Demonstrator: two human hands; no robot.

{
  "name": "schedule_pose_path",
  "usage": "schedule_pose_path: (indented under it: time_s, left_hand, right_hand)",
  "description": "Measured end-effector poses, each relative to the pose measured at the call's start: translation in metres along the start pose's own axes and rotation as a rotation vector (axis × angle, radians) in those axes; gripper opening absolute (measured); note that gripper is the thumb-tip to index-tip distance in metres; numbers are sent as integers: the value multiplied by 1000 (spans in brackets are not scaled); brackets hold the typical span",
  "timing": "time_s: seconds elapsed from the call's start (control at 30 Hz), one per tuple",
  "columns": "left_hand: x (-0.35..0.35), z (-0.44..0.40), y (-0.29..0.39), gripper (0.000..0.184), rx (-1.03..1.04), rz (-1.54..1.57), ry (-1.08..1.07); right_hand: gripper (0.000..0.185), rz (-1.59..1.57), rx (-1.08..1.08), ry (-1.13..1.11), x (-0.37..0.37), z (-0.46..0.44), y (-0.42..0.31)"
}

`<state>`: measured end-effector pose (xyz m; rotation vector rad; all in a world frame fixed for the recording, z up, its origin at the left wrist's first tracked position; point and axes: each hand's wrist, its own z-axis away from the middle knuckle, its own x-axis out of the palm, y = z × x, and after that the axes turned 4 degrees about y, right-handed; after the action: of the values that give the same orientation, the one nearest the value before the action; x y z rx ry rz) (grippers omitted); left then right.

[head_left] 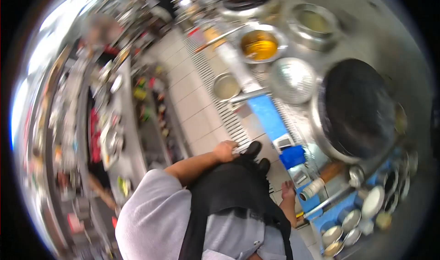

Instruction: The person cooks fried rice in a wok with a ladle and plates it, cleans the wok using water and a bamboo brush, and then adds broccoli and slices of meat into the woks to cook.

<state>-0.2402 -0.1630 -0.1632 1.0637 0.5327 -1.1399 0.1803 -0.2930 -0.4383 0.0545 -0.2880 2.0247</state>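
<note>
My left hand point(224, 151) hangs in front of the black apron point(224, 186), above the floor grate. Its fingers look curled in, and what they hold, if anything, is too blurred to make out. My right hand point(288, 190) is low at my other side, beside the counter edge, with its fingers apart and nothing visible in them. Close to it lies a wooden handle point(331, 172) with a pale wrapped end point(311, 189). A blue cloth point(292, 157) rests on the counter's edge nearby.
A large black wok point(357, 108) sits on the steel range. Beyond are a perforated strainer point(292, 80), a bowl of orange liquid point(259, 45) and a steel pot point(312, 26). Several seasoning containers point(352, 219) stand at lower right. Another person's arm point(101, 193) reaches over the left counter.
</note>
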Motion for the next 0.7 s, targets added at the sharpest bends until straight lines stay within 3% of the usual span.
schedule_pose_path:
  time_s: [0.07,0.1,0.13,0.2,0.3,0.33,0.37,0.43,0.47,0.53,0.6,0.63,0.7]
  left_hand:
    - [27,86,-83,59,-527,-125,-137]
    - [36,130,-119,62,-759,-209,-372]
    - [73,162,-183,44,-786,-382,-1167]
    - [53,257,-176,44,-807,-344,-1028]
    - [40,298,-119,42,-931,-166,-844]
    - [54,299,-110,44,-857,-135,-790]
    - [76,297,-102,45,-781,-106,-735]
    - [157,293,-127,48,-938,160,-492]
    - [154,285,-128,49,-887,19,-581]
    - [144,273,-136,51,-759,-249,-748]
    - [146,274,-138,52,-957,88,-575]
    - [148,273,-142,52,-1042,259,-478]
    - [154,275,-141,51,-1036,262,-404]
  right_hand:
    - [41,31,25,-100,-8,-52,-4]
    - [42,32,34,-148,-4,-68,-1]
    - [44,30,36,-142,11,-56,0]
    - [47,-10,8,-117,45,-11,-11]
    - [39,-1,19,-57,47,-15,-11]
    - [36,17,12,-20,52,-17,-11]
    - [31,54,-19,-92,35,-45,-11]
    - [32,100,20,-402,22,-57,-23]
    - [32,124,43,-553,18,-57,-27]
    - [32,210,106,-494,12,-61,-34]
    - [31,272,144,-448,26,-69,-34]
    - [28,405,118,-284,39,-51,-32]
    - [26,662,52,50,70,1,-17]
